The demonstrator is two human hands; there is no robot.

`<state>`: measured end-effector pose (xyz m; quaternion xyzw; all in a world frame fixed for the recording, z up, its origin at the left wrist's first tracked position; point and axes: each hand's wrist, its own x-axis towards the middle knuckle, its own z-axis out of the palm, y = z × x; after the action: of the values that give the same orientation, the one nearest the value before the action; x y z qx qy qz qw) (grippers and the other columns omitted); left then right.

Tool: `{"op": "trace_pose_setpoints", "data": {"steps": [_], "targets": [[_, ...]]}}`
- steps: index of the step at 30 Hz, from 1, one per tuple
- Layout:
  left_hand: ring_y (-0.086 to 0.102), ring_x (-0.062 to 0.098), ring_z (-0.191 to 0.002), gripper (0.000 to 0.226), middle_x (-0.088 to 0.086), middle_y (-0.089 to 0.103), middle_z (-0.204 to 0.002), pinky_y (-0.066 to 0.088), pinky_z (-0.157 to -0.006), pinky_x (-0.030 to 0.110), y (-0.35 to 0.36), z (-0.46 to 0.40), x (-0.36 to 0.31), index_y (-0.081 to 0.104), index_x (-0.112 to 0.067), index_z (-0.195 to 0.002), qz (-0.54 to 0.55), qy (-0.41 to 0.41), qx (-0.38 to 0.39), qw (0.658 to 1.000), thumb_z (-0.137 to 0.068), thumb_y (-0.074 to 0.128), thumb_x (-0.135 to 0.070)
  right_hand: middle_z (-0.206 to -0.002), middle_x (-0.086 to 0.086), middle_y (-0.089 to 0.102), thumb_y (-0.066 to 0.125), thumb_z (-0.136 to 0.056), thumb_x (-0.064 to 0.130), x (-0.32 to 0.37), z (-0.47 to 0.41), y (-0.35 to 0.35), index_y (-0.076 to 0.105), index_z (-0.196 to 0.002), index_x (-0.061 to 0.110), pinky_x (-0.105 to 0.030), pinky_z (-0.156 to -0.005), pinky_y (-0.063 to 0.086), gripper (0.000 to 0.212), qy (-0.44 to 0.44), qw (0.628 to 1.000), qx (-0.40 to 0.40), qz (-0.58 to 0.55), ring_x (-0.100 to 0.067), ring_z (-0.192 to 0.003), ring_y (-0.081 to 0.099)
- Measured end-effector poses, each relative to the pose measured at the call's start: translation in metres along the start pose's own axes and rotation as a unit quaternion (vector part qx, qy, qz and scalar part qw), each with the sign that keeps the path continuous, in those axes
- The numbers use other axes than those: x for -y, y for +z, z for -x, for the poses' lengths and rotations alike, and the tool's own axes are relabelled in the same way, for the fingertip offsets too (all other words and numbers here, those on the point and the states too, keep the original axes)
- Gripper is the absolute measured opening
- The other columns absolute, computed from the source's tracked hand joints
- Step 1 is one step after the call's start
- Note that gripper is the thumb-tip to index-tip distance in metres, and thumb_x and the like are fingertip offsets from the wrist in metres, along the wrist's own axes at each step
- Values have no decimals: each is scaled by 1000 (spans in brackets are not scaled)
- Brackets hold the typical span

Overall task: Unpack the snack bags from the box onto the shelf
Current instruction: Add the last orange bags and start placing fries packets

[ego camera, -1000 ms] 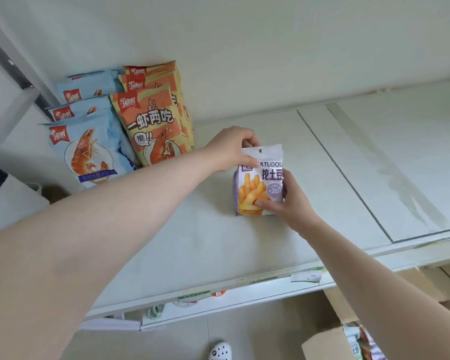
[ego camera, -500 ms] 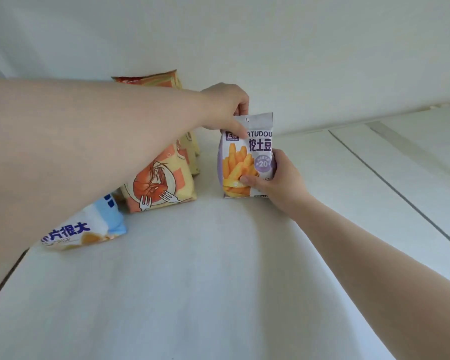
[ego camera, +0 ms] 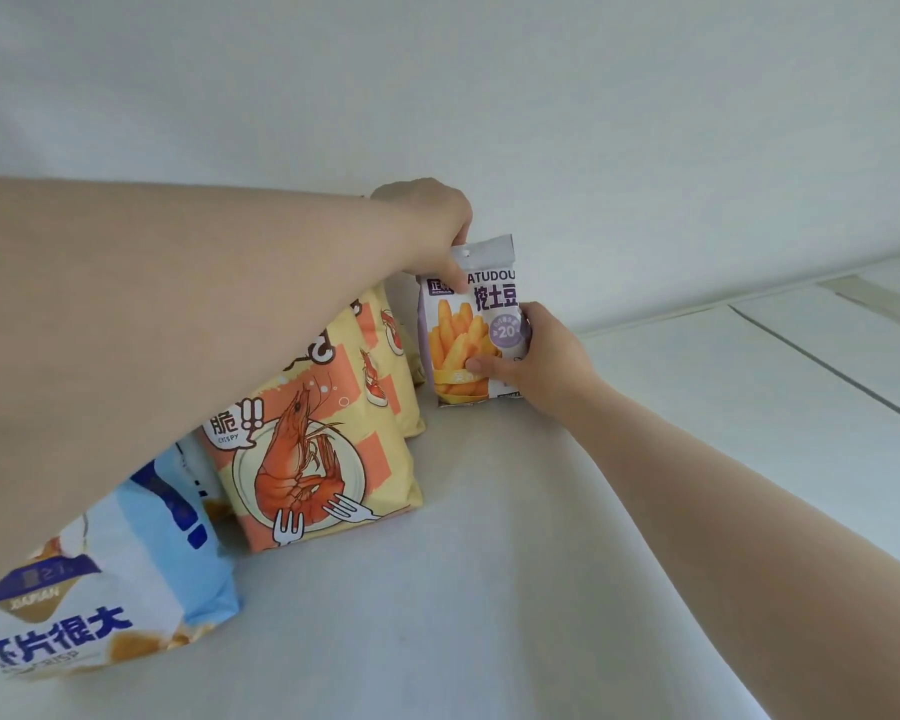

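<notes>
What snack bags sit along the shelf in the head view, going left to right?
Blue-and-white crisp bag → yellow shrimp bag → purple potato-stick bag, pinched at its top by the left hand and gripped by the right hand.

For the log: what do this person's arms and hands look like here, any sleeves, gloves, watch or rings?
Both forearms are bare as far as the frame shows: no sleeves, no gloves, no watch or bracelet. No ring shows on the left hand or the right hand, though some fingers are hidden. No markings are visible.
</notes>
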<state>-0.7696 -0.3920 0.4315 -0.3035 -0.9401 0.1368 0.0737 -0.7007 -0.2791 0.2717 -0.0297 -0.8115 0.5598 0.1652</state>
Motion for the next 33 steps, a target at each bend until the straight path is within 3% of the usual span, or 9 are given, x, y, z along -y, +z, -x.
{"op": "trace_pose_setpoints", "data": {"steps": [6, 9, 14, 19, 24, 30, 33], "targets": [[61, 29, -98, 58, 9, 66, -104, 35, -59, 29, 7, -13, 5, 61, -9, -106, -28, -18, 4, 999, -70, 79, -51, -111, 3, 63, 87, -69, 34, -2, -21, 8, 54, -121, 18, -27, -71, 44, 64, 1, 1000, 0, 20, -15, -94, 58], [60, 30, -98, 63, 8, 63, -106, 37, -61, 32, 8, -14, 10, 56, -10, -111, -42, -27, 5, 999, -69, 80, -50, -109, 7, 62, 88, -69, 31, -2, -27, 13, 53, -123, 17, -23, -70, 42, 66, -3, 1000, 2, 12, -13, -93, 58], [57, 28, -95, 65, 7, 57, -107, 42, -68, 35, 12, -15, 15, 50, -12, -112, -70, -34, 13, 997, -68, 81, -50, -107, 7, 62, 88, -70, 30, 0, -34, 21, 53, -125, 16, -25, -74, 43, 66, -8, 1000, -6, 7, -13, -92, 58], [59, 30, -97, 67, 10, 59, -109, 41, -67, 35, 16, -20, 16, 53, -10, -114, -89, -39, 20, 995, -69, 79, -52, -110, 6, 63, 88, -69, 30, 0, -37, 23, 53, -128, 17, -34, -82, 53, 70, -2, 1000, -10, 5, -13, -94, 60], [59, 29, -98, 68, 8, 59, -109, 39, -66, 34, 15, -22, 17, 52, -11, -114, -96, -41, 20, 994, -69, 79, -53, -113, 6, 64, 87, -70, 32, 0, -37, 21, 52, -128, 19, -24, -78, 47, 70, 1, 1000, -6, 9, -12, -94, 61], [57, 28, -100, 68, 8, 57, -109, 39, -67, 35, 13, -21, 15, 48, -13, -116, -102, -44, 10, 994, -70, 79, -52, -125, 2, 63, 85, -72, 38, 2, -33, 19, 44, -138, 19, -38, -91, 52, 80, 13, 999, -7, 39, -16, -105, 62], [58, 28, -101, 66, 8, 58, -110, 39, -66, 36, 11, -20, 15, 50, -11, -116, -104, -44, 4, 994, -71, 78, -51, -129, 1, 58, 83, -74, 39, 6, -30, 13, 37, -144, 18, -34, -93, 48, 86, 26, 998, -3, 56, -15, -111, 57]]}}
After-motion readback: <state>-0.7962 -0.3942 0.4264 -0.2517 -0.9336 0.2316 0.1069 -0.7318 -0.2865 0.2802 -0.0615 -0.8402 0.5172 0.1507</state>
